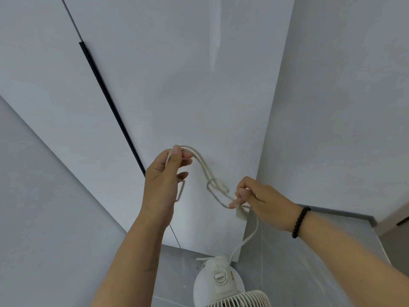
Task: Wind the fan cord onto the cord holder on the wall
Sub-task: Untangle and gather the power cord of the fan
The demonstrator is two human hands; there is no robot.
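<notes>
A white fan cord (pixel 200 162) runs in loops between my two hands in front of a white wall. My left hand (pixel 164 180) pinches a folded bundle of the cord at its top, thumb up, with a loop hanging by the palm. My right hand (pixel 259 199) grips the cord lower down beside a small white cord holder (pixel 241 212) on the wall's outer corner. From there the cord drops to the white fan (pixel 223 282) on the floor below. Loops of cord cross midway between the hands.
White wall panels (pixel 188 96) with a dark vertical gap (pixel 110 103) stand in front. A grey wall (pixel 332 107) meets them at the right corner. Grey floor tiles (pixel 174 273) lie around the fan. A black bead bracelet (pixel 299 222) is on my right wrist.
</notes>
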